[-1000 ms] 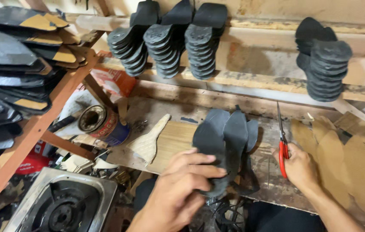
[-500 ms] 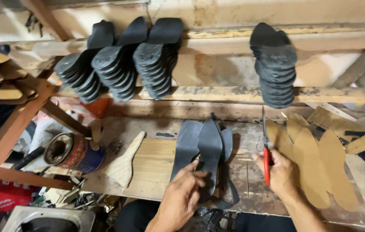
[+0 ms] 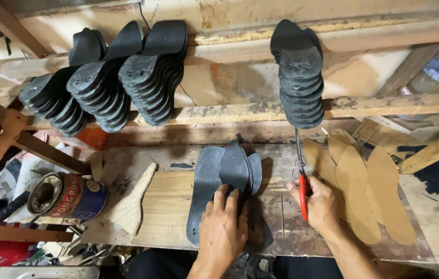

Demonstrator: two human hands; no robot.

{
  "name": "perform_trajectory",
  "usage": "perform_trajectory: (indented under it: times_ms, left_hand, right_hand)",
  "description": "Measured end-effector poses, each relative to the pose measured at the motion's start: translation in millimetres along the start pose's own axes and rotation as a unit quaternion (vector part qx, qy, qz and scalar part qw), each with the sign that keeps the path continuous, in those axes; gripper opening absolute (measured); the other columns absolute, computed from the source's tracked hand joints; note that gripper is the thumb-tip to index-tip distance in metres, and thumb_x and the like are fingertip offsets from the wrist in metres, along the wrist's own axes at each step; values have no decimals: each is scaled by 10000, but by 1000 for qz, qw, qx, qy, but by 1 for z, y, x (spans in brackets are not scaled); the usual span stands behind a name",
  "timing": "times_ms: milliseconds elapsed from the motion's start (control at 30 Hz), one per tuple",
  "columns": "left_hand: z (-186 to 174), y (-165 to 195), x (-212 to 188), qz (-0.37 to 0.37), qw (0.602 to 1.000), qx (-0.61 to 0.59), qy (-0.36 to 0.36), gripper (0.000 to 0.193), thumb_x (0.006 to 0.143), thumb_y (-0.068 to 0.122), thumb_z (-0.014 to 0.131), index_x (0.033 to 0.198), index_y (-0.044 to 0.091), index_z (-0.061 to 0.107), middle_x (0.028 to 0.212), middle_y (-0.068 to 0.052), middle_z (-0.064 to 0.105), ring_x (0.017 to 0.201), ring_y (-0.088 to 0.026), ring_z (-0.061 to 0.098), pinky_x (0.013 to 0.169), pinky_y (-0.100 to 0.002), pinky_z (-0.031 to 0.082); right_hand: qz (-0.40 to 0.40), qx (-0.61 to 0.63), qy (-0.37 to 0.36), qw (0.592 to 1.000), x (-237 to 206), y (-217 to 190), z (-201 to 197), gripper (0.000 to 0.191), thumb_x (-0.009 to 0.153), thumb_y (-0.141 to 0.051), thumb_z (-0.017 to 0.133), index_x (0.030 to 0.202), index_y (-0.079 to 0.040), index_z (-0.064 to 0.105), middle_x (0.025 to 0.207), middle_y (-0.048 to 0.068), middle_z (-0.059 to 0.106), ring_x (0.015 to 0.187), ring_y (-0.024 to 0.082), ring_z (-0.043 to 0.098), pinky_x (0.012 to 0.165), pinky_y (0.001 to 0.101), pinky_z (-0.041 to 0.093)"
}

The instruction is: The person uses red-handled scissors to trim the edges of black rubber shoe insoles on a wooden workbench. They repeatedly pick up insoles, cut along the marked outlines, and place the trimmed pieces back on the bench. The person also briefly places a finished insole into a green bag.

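A cramped cobbler's workshop of rough wooden rails and shelves surrounds a scuffed wooden worktop [image 3: 168, 206], and stacks of black moulded rubber soles [image 3: 126, 72] hang on the rail above its far edge, with another tall stack [image 3: 299, 77] to the right. At the middle of the worktop lies a fanned pile of dark grey flat insole pieces [image 3: 227, 175], and the left hand [image 3: 224, 227] lies flat on it, fingers spread and pressing down on the top pieces near the front edge. The right hand [image 3: 320, 201] is closed around the red handles of a pair of scissors [image 3: 300, 175], the thin blades pointing away toward the far edge; whether the blades are parted is too fine to tell. Just right of that hand, tan cardboard insole cutouts [image 3: 364, 191] overlap toward the right edge. The likely trouble is slippage — the grey pieces sit loosely fanned, so uneven pressure could slide them out of line or off the front edge. The scissor points lie close to the tan cutouts and could nick them. At the left edge a round blue and red metal tin [image 3: 67, 194] lies on its side — it looks free to roll.
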State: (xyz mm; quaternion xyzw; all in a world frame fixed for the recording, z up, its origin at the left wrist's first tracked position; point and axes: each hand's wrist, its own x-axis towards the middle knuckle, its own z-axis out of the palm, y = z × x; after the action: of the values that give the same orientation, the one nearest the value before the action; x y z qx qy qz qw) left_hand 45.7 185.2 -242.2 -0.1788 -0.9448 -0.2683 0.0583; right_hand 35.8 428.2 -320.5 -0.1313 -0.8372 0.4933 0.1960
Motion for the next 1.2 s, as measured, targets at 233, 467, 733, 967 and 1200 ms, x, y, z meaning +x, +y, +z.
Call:
perform_trajectory:
  times_ms: [233, 467, 733, 967, 1200]
  left_hand:
    - [-16, -11, -6, 32, 994, -95, 35, 560, 752, 98, 733, 1288, 16, 590, 1390, -199, 530, 1132, -445, 581, 950, -492, 486]
    - [-61, -57, -30, 6, 986, -125, 110, 553, 738, 58, 744, 1275, 24, 617, 1397, -192, 550, 1246, -426, 563, 1013, -446, 491]
    - [-99, -138, -37, -89, 971, -109, 194, 501, 743, 49, 726, 1233, 21, 625, 1365, -167, 582, 1240, -380, 602, 1003, -401, 501]
    - [-87, -108, -48, -11, 975, -153, 163, 478, 762, 62, 765, 1219, 8, 637, 1355, -192, 592, 1253, -404, 589, 1043, -418, 484]
    - [-62, -57, -36, 18, 982, -166, 92, 418, 816, 94, 761, 1216, 43, 648, 1353, -157, 604, 1179, -404, 615, 983, -444, 507]
  right_hand:
    - [30, -78, -7, 996, -3, -5, 1, 282, 839, -356, 779, 929, -89, 765, 692, 43, 712, 639, 137, 647, 637, 323, 512]
    - [5, -129, 2, 992, -7, -13, 9, 336, 861, -397, 782, 963, -80, 740, 686, 70, 695, 625, 173, 631, 645, 331, 504]
    - [-9, -133, 15, 991, -14, -17, 21, 332, 883, -378, 782, 993, -69, 738, 691, 79, 677, 618, 161, 617, 634, 339, 488]
    - [-6, -80, 2, 997, -19, -12, 33, 302, 907, -348, 766, 979, -58, 725, 710, 63, 649, 633, 131, 569, 631, 319, 474]
    - [-12, -49, 4, 999, -21, -5, 31, 278, 891, -315, 771, 966, -51, 727, 693, 13, 646, 635, 81, 545, 614, 283, 444]
